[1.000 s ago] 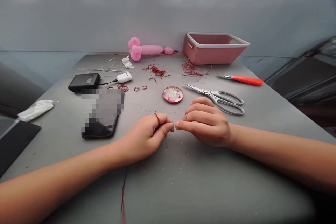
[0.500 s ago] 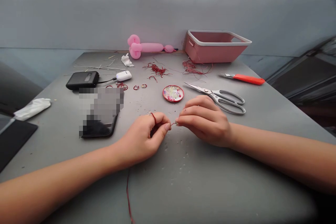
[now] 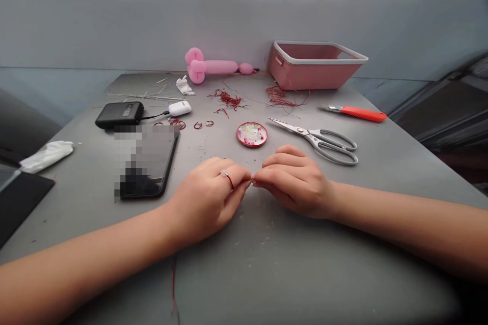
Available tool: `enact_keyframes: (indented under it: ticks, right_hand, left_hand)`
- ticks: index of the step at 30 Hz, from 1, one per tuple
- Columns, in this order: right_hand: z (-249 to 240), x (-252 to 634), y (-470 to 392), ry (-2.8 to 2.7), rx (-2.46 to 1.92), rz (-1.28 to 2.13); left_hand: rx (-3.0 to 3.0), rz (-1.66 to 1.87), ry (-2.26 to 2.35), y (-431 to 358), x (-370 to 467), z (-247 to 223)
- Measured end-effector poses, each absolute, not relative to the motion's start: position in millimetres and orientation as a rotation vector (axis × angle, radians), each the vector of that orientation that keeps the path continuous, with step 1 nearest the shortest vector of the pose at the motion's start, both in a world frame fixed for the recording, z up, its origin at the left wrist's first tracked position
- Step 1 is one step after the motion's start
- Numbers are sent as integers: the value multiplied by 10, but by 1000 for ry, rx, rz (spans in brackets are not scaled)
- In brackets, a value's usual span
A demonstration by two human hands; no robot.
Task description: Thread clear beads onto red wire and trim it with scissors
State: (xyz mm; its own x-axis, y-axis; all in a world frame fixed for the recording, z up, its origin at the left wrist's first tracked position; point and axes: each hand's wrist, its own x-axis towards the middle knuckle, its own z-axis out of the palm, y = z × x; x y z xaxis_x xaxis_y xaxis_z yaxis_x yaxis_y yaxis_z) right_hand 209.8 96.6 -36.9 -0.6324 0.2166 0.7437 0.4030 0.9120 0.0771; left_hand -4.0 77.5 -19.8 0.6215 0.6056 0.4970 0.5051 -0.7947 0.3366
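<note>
Fingertips of the left hand (image 3: 208, 195) and right hand (image 3: 301, 183) meet low over the table (image 3: 305, 264), each thumb and forefinger pressed together on a small piece (image 3: 252, 181) between them; the other right fingers are curled and stacked close; the left forefinger wears a thread ring (image 3: 230, 180) with a pale bead. The small piece is probably very light, fiddly and easily dropped, best taken by its edges with the very tips; red thread (image 3: 173, 284), visible below the left forearm, looks thin, limp and apt to tangle, and would be best gripped close to the work. Beyond the hands lie a round dish (image 3: 252, 147) of mixed beads (image 3: 251, 132) and, beyond the right hand, scissors (image 3: 303, 131); a phone (image 3: 145, 185) lies beyond the left forearm; a pink basket (image 3: 316, 76) stands at the back. The pinched piece is mostly covered by fingertips, its shape unclear; whether the thread joins it cannot be told, for the left hand and forearm hide the link; the thread's lower end is blurred; part of the phone is pixelated.
</note>
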Motion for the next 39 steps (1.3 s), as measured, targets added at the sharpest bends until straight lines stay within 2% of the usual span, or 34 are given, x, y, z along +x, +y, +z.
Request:
enact_keyframes:
  ticks: [5,12,22,25,29,31,34,39]
  right_hand:
    - [-363,2079,955,-2266,-433,-376]
    - [-331,2097,967,-2272,-285,-420]
    - [-378,2145,1029,-2186,-378,-149]
    - [-382,2105,998,-1979,-606,178]
    - [-320,2019,874,-1676,-853,1158]
    - [-273,1980,823,-1566,-892,1518]
    - [-226,1948,801,-1464,-966,1726]
    - [-233,1948,830,-1366,-1035,1815]
  left_hand:
    - [2901,832,958,745,-49,-182]
    - [1946,363,1161,748,4,12]
    - [1310,343,1015,847,18,30]
    - [1078,467,1009,854,33,0]
    - [950,669,927,850,42,-49]
    - [952,707,871,846,46,-69]
    - [993,705,842,839,55,-83]
    - [1079,758,955,837,51,-94]
